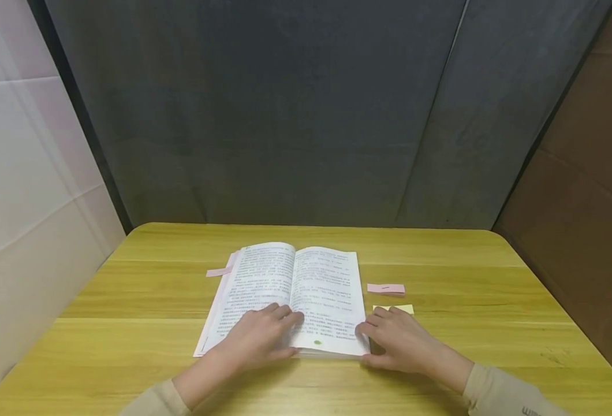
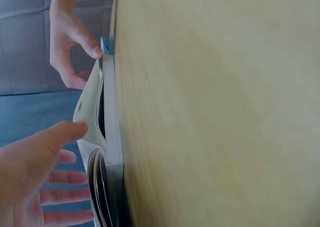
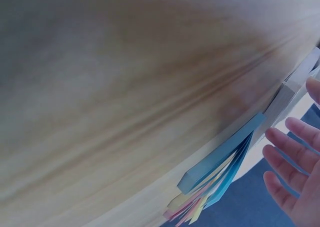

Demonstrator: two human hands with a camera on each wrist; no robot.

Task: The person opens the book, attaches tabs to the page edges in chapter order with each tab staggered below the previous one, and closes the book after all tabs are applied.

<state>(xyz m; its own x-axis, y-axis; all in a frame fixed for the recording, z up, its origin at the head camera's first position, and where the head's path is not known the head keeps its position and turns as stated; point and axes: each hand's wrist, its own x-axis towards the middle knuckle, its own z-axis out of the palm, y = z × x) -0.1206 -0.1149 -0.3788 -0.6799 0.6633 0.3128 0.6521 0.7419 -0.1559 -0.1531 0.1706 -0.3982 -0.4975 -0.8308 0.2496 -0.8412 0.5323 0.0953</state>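
An open book [image 1: 327,289] with printed pages lies on the table. My left hand [image 1: 264,335] rests across its lower middle, near the spine. The left wrist view shows that hand [image 2: 35,177] with its fingers extended and spread, the thumb over the raised lower edge of the pages [image 2: 90,112]. At the lower right corner of the book is my right hand [image 1: 402,341], fingers gently bent and thumb apart from them. In the right wrist view this hand [image 3: 300,162] has spread fingers beside the book's edge and pinches nothing that I can see.
Right of the book lie a pink sticky-note pad [image 1: 385,289] with a dark mark and a yellow one [image 1: 407,309], partly behind the right hand. A blue pad [image 3: 220,157] shows in the right wrist view. A pink tab [image 1: 219,271] sticks out of the book's left side.
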